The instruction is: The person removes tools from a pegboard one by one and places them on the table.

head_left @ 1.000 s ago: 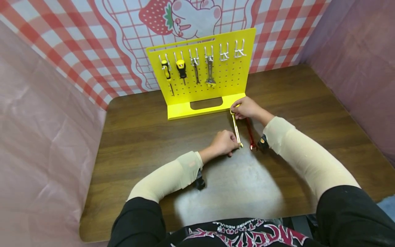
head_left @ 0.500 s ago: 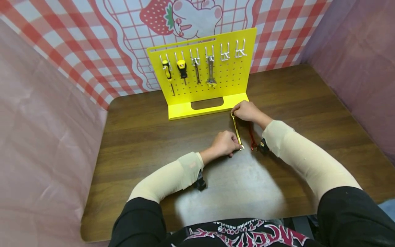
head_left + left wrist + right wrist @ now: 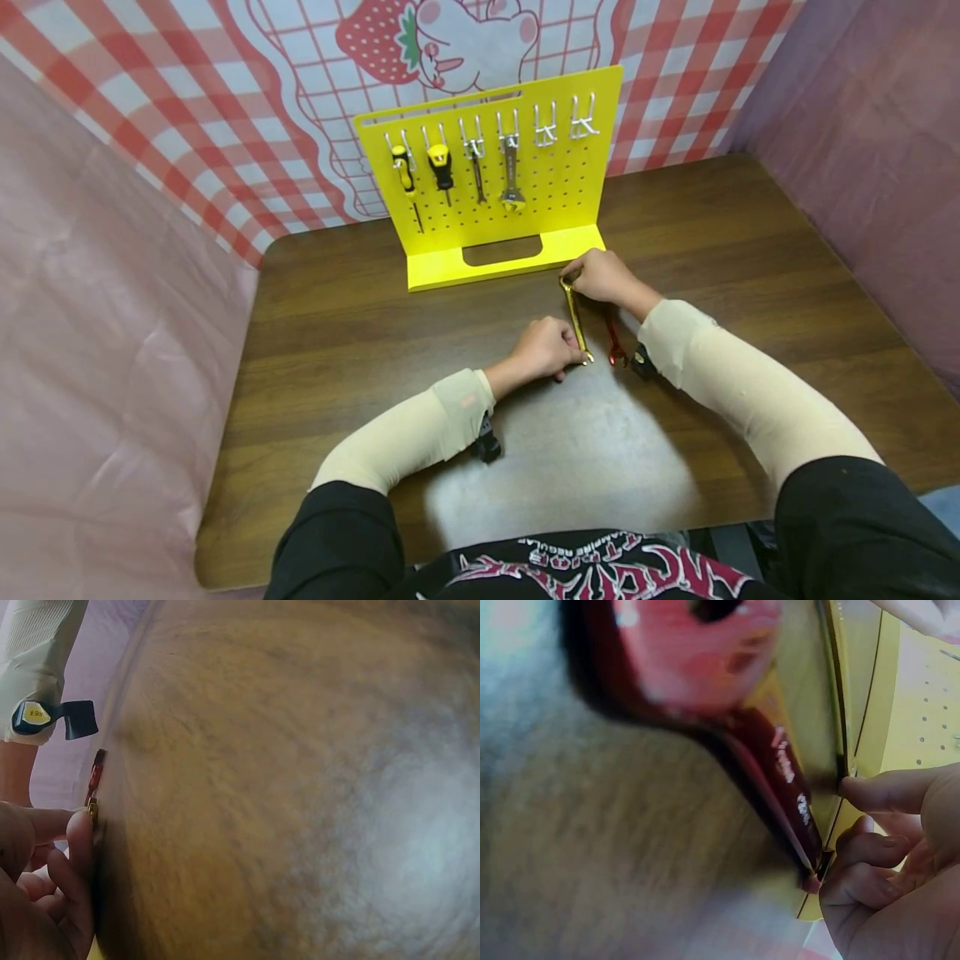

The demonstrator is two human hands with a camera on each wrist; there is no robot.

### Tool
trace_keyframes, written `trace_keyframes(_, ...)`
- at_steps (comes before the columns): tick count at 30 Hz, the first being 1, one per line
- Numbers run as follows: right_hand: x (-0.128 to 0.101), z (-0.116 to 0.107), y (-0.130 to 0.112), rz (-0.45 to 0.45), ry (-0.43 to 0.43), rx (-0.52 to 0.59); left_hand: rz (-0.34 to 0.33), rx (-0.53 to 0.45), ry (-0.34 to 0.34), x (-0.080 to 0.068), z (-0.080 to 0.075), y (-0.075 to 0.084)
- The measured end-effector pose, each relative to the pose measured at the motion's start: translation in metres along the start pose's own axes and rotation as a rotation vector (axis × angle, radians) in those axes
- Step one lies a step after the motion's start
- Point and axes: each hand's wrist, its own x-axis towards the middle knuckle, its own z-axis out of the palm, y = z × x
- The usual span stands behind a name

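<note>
Head view bright, evenly lit from above; a pale glare patch on the table (image 3: 570,467) near the torso; soft shadows under both forearms; straight edges bow slightly toward the frame borders, wide-lens distortion. Left wrist view dimmer, the wood grain smeared and soft throughout, with a diffuse bright sheen at lower right. Right wrist view badly out of focus; the red wrench (image 3: 780,772) up close is a blur, possibly motion-smeared; the yellow pegboard (image 3: 922,697) sharper.

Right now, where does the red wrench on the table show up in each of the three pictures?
Head: red wrench lies at centre, beside the gold wrench, under the right hand.
Left wrist: a red sliver at the left edge.
Right wrist: large, blurred, upper centre.
Shared landmark: the gold wrench.
</note>
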Motion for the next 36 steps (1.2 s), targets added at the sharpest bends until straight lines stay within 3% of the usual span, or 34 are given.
trace_keyframes(12, 0.001, -0.004, -0.004, 0.017, -0.024, -0.015, -0.007, 0.013, -0.008, -0.001, -0.001, 0.001)
trace_keyframes(18, 0.007, -0.016, -0.012, -0.009, 0.071, 0.017, -0.011, -0.019, -0.027, -0.001, -0.003, 0.001)
trace_keyframes(23, 0.015, -0.026, -0.021, -0.009, 0.152, 0.18, -0.007, -0.206, -0.107, 0.006, -0.008, -0.005)
trace_keyframes(26, 0.019, -0.032, -0.026, -0.033, 0.211, 0.257, 0.011, -0.331, -0.117, 0.014, -0.014, -0.01)
trace_keyframes(30, 0.026, -0.039, -0.034, -0.072, 0.289, 0.332, 0.046, -0.41, -0.043, 0.026, -0.027, -0.017)
trace_keyframes(36, 0.036, -0.046, -0.047, -0.092, 0.368, 0.416, 0.075, -0.42, 0.127, 0.046, -0.053, -0.023)
